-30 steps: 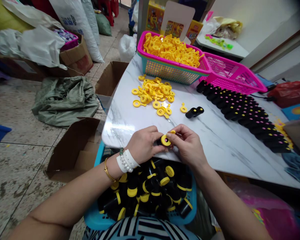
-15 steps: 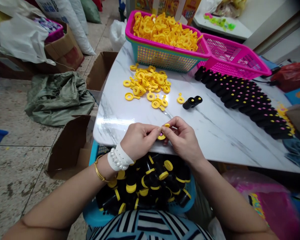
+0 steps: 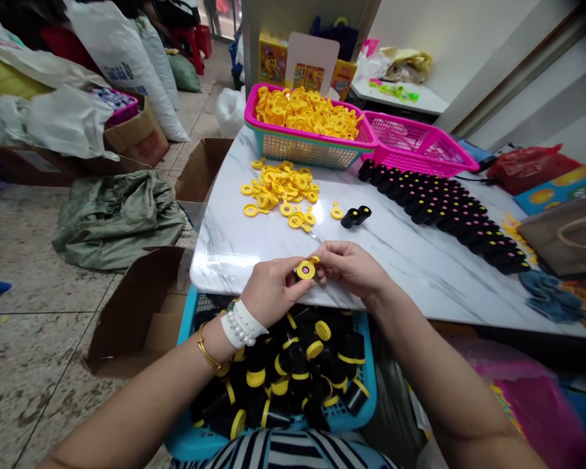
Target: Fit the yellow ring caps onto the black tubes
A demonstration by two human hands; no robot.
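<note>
My left hand (image 3: 271,286), with a white band and beads at the wrist, is closed around a small black tube mostly hidden by its fingers. A yellow flip cap (image 3: 299,270) sits on the tube's end, a pink dot showing through its ring. The fingers of my right hand (image 3: 351,268) are pinched together at the cap's small lid, on the right side of the ring. Just beyond the hands, two black tubes (image 3: 352,217) stand beside a single yellow cap (image 3: 336,212). A loose pile of yellow caps (image 3: 280,185) lies farther left on the marbled table (image 3: 234,251).
A pink-rimmed basket (image 3: 312,153) heaped with yellow caps stands at the back, beside a pink basket (image 3: 420,151). Rows of black tubes (image 3: 444,202) fill the right side. Below the table edge, a blue basket (image 3: 368,384) holds capped black tubes. Open cardboard boxes (image 3: 127,326) sit left.
The view has tilted up slightly. The hands have drawn a little apart, and the yellow cap's ring now faces me, more exposed, with my right fingers at its side.
</note>
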